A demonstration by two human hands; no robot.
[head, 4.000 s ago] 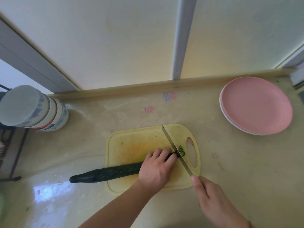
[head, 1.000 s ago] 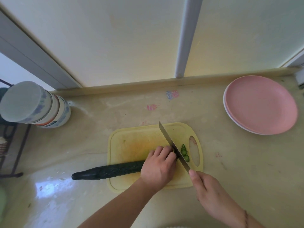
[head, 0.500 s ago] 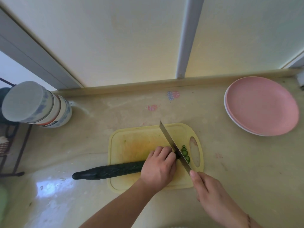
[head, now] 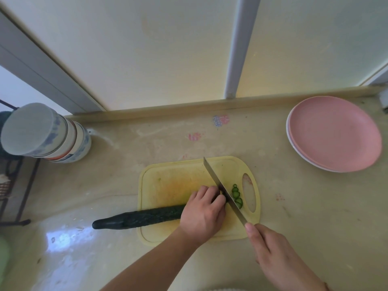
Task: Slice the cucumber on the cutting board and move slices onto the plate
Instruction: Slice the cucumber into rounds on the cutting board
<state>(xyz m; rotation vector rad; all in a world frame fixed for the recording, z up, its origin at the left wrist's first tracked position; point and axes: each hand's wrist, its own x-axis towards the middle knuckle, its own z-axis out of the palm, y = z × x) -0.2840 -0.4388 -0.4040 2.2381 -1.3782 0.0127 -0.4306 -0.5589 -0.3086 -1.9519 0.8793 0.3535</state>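
Observation:
A long dark green cucumber (head: 142, 217) lies across the yellow cutting board (head: 168, 179), its left end sticking out over the counter. My left hand (head: 202, 215) grips its right end with curled fingers. My right hand (head: 273, 259) holds a knife (head: 220, 187) by the handle, forefinger along the spine, the blade standing against my left fingertips. Several thin cucumber slices (head: 236, 196) lie just right of the blade, by the board's handle hole. A pink plate (head: 336, 133) sits at the far right of the counter.
A stack of bowls (head: 46, 135) lies on its side at the back left, beside a dark metal rack (head: 14, 185). A white plate sits under the pink one. The beige counter (head: 315, 206) ends at a low ledge below the window.
Over the last seconds the row of slices right of the blade has grown. In the last half second the hands, knife and cucumber have barely shifted.

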